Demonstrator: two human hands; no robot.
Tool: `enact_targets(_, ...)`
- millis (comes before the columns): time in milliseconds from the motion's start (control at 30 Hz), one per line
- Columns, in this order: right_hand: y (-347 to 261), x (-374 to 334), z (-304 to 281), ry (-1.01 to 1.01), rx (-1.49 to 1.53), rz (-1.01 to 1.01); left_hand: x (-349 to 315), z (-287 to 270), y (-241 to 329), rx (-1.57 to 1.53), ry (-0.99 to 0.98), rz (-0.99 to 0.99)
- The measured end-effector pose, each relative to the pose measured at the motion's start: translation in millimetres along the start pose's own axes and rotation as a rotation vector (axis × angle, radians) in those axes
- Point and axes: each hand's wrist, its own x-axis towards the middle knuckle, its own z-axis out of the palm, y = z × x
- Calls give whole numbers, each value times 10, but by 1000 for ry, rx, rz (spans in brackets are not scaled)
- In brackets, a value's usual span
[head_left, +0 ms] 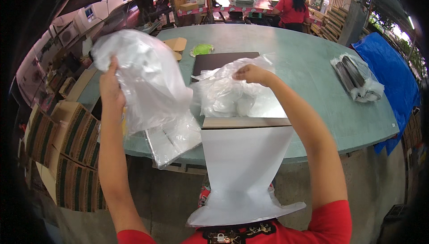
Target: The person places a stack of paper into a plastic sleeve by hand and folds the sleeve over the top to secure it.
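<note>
My left hand (111,87) is raised over the left part of the table, closed on a large crumpled clear plastic bag (145,70) that hangs to its right. My right hand (254,75) has its fingers pinched on another piece of clear plastic (225,92). That plastic lies bunched over a stack of flat boards (248,122) at the table's near edge. A white sheet (246,150) hangs down from the stack toward my lap, with clear plastic at its lower end. Behind the bunched plastic shows a dark flat board (223,61).
Plastic-wrapped flat pieces (174,141) overhang the green table (308,70) at near left. A bag of dark strips (357,79) lies at right, near a blue tarp (389,74). Cardboard boxes (73,154) stand left. A green item (202,50) and co-workers (292,9) are farther back.
</note>
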Motion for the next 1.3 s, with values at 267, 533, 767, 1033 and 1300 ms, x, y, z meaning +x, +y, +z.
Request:
enact_targets(267, -235, -285, 38, -210, 214, 274, -318, -42, 319, 71, 191, 224)
enact_targets(533, -862, -1030, 221, -117, 610, -308, -1448, -182, 454, 958, -285, 647)
enact_targets(767, 142, -3081, 1759, -997, 459, -274, -2913, -764, -1719, 1376, -1739, -416)
enact_targets(1033, -128, -2773, 1267, -84, 27, -173, -2706, 498, -1167, 910, -1468, 66)
enact_targets(1300, 202, -2835, 856, -20, 1356, -111, -1932, 597, -1157, 683, -954, -262)
